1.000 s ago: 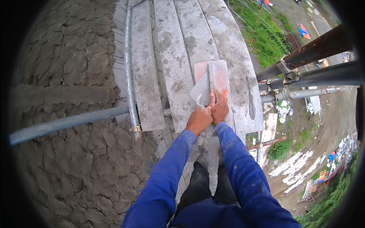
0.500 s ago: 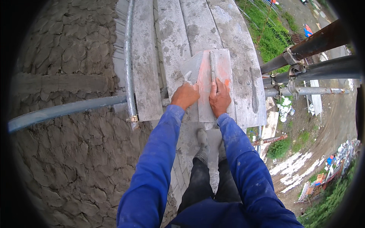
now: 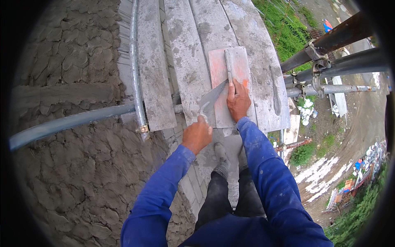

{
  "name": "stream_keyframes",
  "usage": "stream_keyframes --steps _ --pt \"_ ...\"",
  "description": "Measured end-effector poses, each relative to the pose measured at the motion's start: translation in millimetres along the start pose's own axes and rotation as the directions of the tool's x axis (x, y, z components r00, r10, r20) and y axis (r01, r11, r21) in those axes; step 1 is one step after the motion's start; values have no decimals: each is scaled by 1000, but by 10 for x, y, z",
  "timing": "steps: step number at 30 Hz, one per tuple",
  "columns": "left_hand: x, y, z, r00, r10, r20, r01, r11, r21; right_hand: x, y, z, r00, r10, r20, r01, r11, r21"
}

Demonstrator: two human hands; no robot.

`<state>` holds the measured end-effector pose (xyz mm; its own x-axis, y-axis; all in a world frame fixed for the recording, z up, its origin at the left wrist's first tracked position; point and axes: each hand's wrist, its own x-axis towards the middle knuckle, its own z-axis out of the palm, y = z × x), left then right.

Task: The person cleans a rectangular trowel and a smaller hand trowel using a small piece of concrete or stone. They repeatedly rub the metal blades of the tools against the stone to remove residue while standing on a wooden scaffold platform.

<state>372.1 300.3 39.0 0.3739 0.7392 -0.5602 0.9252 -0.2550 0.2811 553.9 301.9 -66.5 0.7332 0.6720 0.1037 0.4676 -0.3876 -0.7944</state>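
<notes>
My left hand (image 3: pixel 197 135) is closed round the handle of a pointed trowel (image 3: pixel 212 100). The trowel's grey triangular blade points up and to the right, its tip over the face of a plastering float (image 3: pixel 219 68). This float is a rectangular board with worn orange-red patches and a long grip bar along its length. My right hand (image 3: pixel 238 100) is closed on the lower part of that bar. Beneath both tools lie the grey scaffold planks (image 3: pixel 191 66). Whether the blade touches the float I cannot tell.
Rough wet-looking mortar covers the wall (image 3: pixel 70 173) on the left, crossed by a grey pipe (image 3: pixel 74 121). A steel tube (image 3: pixel 135 61) runs beside the planks. Dark scaffold poles (image 3: pixel 349 70) with clamps (image 3: pixel 319 68) stand at right, above ground far below. My boots (image 3: pixel 222 158) show under my arms.
My left hand has drawn the trowel down and toward me, off the float's upper left area. The float has swung slightly and shifted a little upward, still in my right hand.
</notes>
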Motion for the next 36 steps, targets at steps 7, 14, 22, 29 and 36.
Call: stream_keyframes --steps 7,14,22,29,36 --pt "25 -167 -505 994 75 81 -85 988 126 26 34 85 996 -47 -69 49 999 22" --pt "-181 -353 5 999 14 29 -16 996 88 -34 -95 77 999 33 18 -34 998 55" --pt "-1424 -574 327 996 -3 90 27 963 -268 -203 -267 -702 991 65 114 -75 994 83" --pt "-1700 165 155 941 162 297 214 397 -893 -2541 -525 -1891 398 289 871 -917 90 389" --pt "-1867 827 527 870 326 -369 -463 799 -383 -2207 -534 -2285 438 355 826 -867 -76 493"
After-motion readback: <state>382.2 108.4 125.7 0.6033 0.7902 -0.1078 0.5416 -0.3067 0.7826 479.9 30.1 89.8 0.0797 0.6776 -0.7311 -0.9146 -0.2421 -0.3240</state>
